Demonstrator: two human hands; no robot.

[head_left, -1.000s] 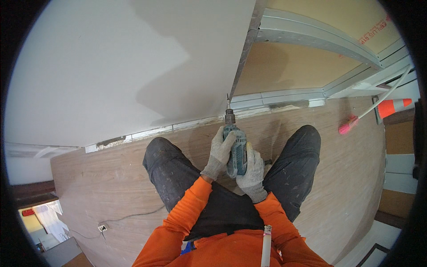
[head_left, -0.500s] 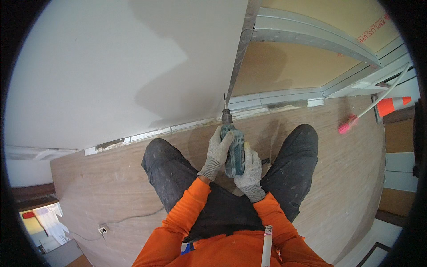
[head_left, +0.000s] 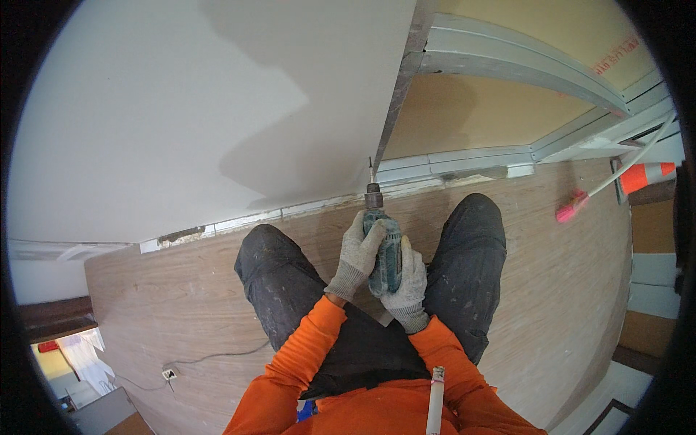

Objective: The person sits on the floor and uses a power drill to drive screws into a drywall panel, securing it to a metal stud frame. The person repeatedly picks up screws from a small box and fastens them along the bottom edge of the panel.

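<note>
A white wall panel (head_left: pixel 181 109) stands ahead of the left hand (head_left: pixel 358 254) and right hand (head_left: pixel 407 281); farther right, yellow wallboard (head_left: pixel 558 29) bears red printed lettering (head_left: pixel 616 56). The right knee (head_left: pixel 475 217) leans nearer the right hand than half a second ago. Between both gripping, gloved hands, a teal power drill (head_left: pixel 386 254) points forward, its long axis running away from the person; whether its bit (head_left: pixel 371 172) touches the panel is unclear.

Your right side: orange cone (head_left: pixel 647 177) with a pale band; pink brush head (head_left: pixel 573 206) on a white pole just left of it | your left, near: pale socket block (head_left: pixel 169 374) on the wood-look floor (head_left: pixel 174 304), dark cable beside it | farther left: white sheet (head_left: pixel 83 355), rumpled
</note>
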